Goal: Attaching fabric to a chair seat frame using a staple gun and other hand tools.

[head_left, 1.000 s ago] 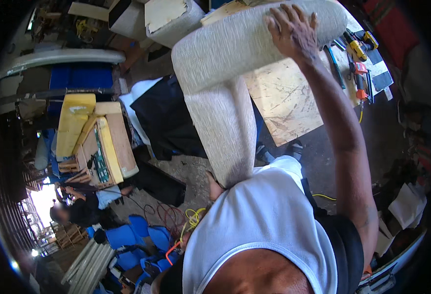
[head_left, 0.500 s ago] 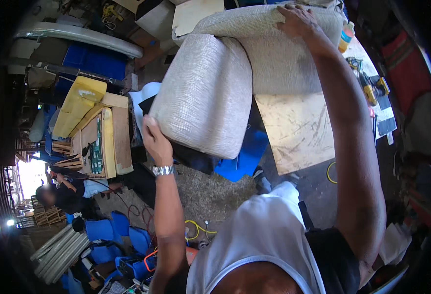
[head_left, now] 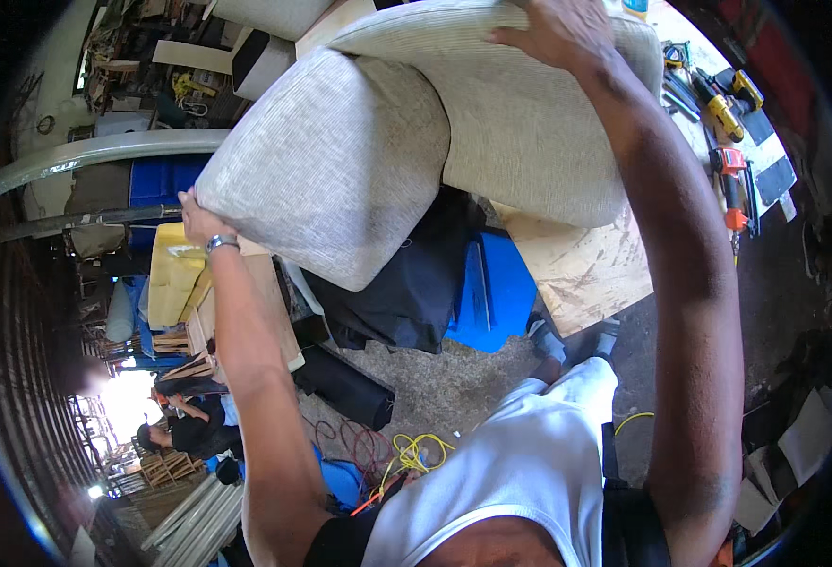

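yellow drill (head_left: 724,109) on the surface (head_left: 673,26) upper right, black cloth (head_left: 387,298) mid-frame, beige upholstered piece (head_left: 326,170) up top, left hand (head_left: 202,223) gripping its corner, right hand (head_left: 567,36) spread open on it, near end kinda swung left since earlier

Yellow drill (head_left: 721,111) near red tool (head_left: 729,162), coiled yellow hose (head_left: 414,459) on floor (head_left: 463,383).

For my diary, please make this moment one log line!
left hand: touching left corner of grey cushioned piece; right hand: on its right part; power tools: farther right
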A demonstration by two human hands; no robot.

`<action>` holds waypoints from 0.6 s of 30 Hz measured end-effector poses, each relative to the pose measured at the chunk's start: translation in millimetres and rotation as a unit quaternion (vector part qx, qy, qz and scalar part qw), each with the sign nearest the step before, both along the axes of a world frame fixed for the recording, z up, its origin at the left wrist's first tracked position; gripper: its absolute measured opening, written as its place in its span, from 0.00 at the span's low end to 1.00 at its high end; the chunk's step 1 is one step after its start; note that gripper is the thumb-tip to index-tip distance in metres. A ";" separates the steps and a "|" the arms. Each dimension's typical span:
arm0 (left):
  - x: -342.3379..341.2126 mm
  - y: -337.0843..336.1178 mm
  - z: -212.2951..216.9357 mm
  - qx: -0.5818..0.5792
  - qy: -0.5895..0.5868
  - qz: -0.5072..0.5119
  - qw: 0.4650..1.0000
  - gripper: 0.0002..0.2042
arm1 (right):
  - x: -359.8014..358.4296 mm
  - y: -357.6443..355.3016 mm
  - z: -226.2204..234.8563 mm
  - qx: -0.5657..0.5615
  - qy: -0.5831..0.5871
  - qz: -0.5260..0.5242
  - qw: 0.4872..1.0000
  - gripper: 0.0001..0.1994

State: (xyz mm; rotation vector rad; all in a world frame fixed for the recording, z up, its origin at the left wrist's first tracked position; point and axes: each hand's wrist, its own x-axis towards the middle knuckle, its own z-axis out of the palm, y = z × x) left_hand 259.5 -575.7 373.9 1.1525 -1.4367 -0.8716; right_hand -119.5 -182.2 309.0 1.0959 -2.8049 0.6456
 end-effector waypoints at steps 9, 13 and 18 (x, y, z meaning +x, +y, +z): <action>-81.1 26.3 0.3 -0.249 -0.208 -0.157 0.933 0.38 | -55.9 14.8 -99.7 0.079 0.118 -0.096 0.985 0.39; -70.1 5.0 -0.4 -0.256 -0.214 -0.168 0.928 0.38 | -78.8 3.6 -116.7 0.128 0.231 -0.102 0.959 0.43; -80.9 23.8 5.4 -0.277 -0.225 -0.247 0.901 0.48 | -16.8 12.5 -31.9 0.080 0.254 -0.103 0.958 0.32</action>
